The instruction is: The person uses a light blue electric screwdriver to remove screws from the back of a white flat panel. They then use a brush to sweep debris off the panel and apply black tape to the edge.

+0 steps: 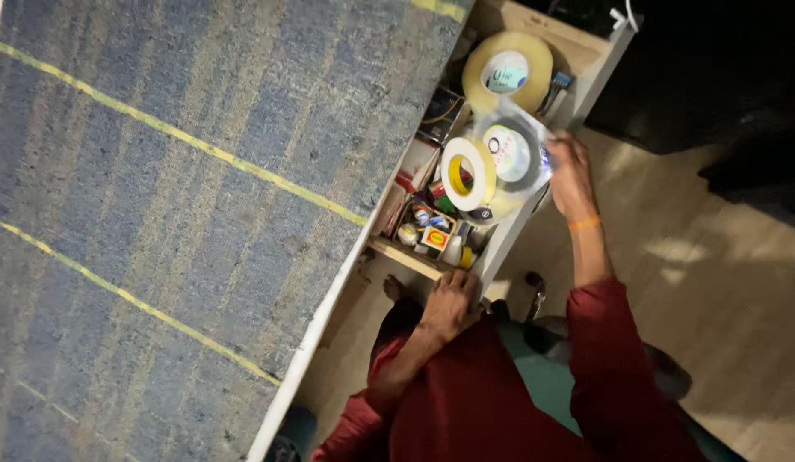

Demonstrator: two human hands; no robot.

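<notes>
The right hand (571, 175) is up at about one o'clock from the person's body, its fingers closed on the edge of a clear plastic bag (510, 158) that holds a roll of tape with a white core. The bag hangs over the open drawer (585, 64), which is pulled out from under the bench (200, 197). Just at nine o'clock from the bag, touching or overlapping it, stands a white roll of tape (466, 174) with a yellow centre. At twelve o'clock from the bag, deeper in the drawer, lies a large roll of clear brownish tape (507, 73). At seven o'clock from the bag sits a jumble of small boxes and bottles (436, 235); they are too small to tell apart.

The left hand (449, 304) rests at the near corner of the drawer, at six o'clock from the jumble, fingers curled over the edge. The bench top is blue-grey with thin yellow lines. Both sleeves are dark red.
</notes>
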